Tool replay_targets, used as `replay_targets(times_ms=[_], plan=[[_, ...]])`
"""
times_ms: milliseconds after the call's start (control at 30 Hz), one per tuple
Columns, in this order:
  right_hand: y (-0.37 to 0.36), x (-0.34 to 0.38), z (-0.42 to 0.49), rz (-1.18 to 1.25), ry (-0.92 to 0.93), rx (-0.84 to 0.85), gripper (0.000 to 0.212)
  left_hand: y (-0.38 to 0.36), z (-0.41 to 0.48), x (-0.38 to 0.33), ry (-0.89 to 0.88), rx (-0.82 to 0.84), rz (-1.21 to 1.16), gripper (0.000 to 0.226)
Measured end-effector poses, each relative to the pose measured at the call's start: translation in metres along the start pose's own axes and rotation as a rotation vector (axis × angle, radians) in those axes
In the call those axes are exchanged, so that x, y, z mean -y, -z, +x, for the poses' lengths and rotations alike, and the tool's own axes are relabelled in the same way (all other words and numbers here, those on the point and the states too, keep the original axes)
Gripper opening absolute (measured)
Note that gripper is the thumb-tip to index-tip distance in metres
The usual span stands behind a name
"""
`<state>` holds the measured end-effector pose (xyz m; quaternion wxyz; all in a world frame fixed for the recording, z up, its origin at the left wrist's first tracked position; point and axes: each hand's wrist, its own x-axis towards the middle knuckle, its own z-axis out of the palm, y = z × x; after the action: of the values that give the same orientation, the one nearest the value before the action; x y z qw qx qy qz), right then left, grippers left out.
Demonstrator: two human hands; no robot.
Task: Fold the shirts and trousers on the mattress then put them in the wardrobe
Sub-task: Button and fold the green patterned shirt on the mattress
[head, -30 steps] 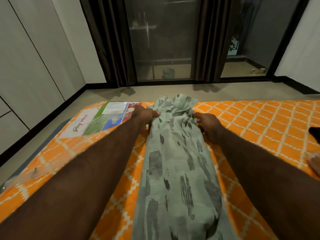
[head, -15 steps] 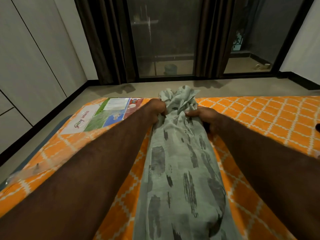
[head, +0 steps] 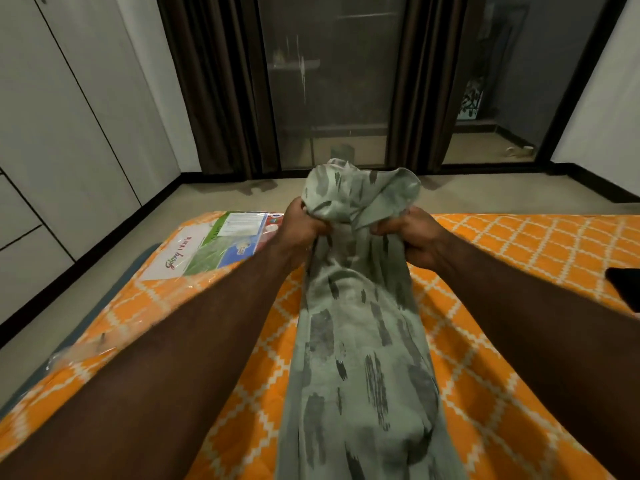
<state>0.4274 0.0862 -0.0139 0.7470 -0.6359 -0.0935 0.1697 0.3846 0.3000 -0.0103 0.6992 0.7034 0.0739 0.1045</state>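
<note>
Shirt (head: 363, 341): pale green with dark brush marks, folded into a long narrow strip. Lies down the middle of the orange mattress (head: 519, 244), near end cut off by the bottom of the view, far end raised off the cover and bunched.
Left hand (head: 301, 226): fingers curled tight, gripping the left edge of the raised far end.
Right hand (head: 412, 237): closed the same way round the right edge of that end, about level with the left.
Step in hand: by the look of it, bringing the far end over toward the near end to halve the strip.
How to do it well: keep both grips level for a square fold line. Lift only just clear of the lower layer. Hold the edges apart at the strip's full width to spread the bunched top flat. Lay the end down edge on edge, then smooth outward from the fold.
Risk: a lump from loose cloth tucked under; skewed sides from leading with one hand.
Wardrobe (head: 52, 133): pale flat doors along the left wall, closed, well apart from the shirt.
Nearby: printed label (head: 214, 247) under clear plastic, just beside the left hand. Dark thing (head: 627, 289) at the right edge, too cut off to name.
</note>
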Motion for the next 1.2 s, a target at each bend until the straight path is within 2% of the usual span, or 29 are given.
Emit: replay_targets(times_ms=[67, 167, 233, 333, 433, 467, 600, 667, 733, 800, 900, 1000, 1067, 1133, 1200], plan=[[0.003, 0.004, -0.015, -0.07, 0.041, 0.065, 0.052, 0.008, -0.026, -0.002, -0.089, 0.063, 0.009, 0.087], [0.011, 0.002, -0.043, -0.235, 0.113, 0.097, 0.048, 0.017, -0.06, 0.001, -0.163, 0.188, 0.095, 0.08], [0.018, -0.006, -0.061, -0.427, 0.173, 0.1, 0.038, 0.023, -0.078, 0.009, -0.198, 0.244, 0.219, 0.092], [0.026, -0.03, -0.084, -0.787, 0.311, 0.015, 0.029, 0.026, -0.097, 0.024, -0.271, 0.209, 0.593, 0.117], [0.026, -0.048, -0.11, -0.895, 0.304, 0.003, 0.039, 0.023, -0.112, 0.028, -0.32, 0.249, 0.916, 0.1], [0.028, -0.054, -0.115, -0.927, 0.355, 0.027, 0.042, 0.022, -0.121, 0.026, -0.339, 0.266, 0.981, 0.097], [0.029, -0.057, -0.136, -1.235, 0.494, 0.076, 0.071, 0.031, -0.14, 0.031, -0.519, 0.294, 1.185, 0.105], [0.027, -0.053, -0.147, -1.405, 0.676, 0.075, 0.071, 0.038, -0.143, 0.039, -0.635, 0.3, 1.268, 0.111], [0.028, -0.055, -0.156, -1.506, 0.802, 0.12, 0.063, 0.043, -0.146, 0.044, -0.701, 0.295, 1.295, 0.11], [0.029, -0.057, -0.162, -1.533, 0.809, 0.162, 0.055, 0.045, -0.15, 0.045, -0.731, 0.285, 1.302, 0.106], [0.028, -0.064, -0.17, -1.382, 0.699, 0.176, 0.051, 0.045, -0.153, 0.045, -0.695, 0.287, 1.27, 0.092], [0.025, -0.074, -0.171, -1.148, 0.49, 0.159, 0.073, 0.04, -0.153, 0.05, -0.723, 0.295, 1.234, 0.064], [0.022, -0.083, -0.167, -1.129, 0.464, 0.172, 0.086, 0.036, -0.151, 0.052, -0.711, 0.293, 1.12, 0.048], [0.016, -0.087, -0.16, -1.09, 0.481, 0.163, 0.075, 0.03, -0.151, 0.049, -0.69, 0.284, 0.969, 0.042], [0.008, -0.077, -0.161, -0.957, 0.494, 0.034, 0.044, 0.025, -0.156, 0.041, -0.665, 0.236, 0.833, 0.036]])
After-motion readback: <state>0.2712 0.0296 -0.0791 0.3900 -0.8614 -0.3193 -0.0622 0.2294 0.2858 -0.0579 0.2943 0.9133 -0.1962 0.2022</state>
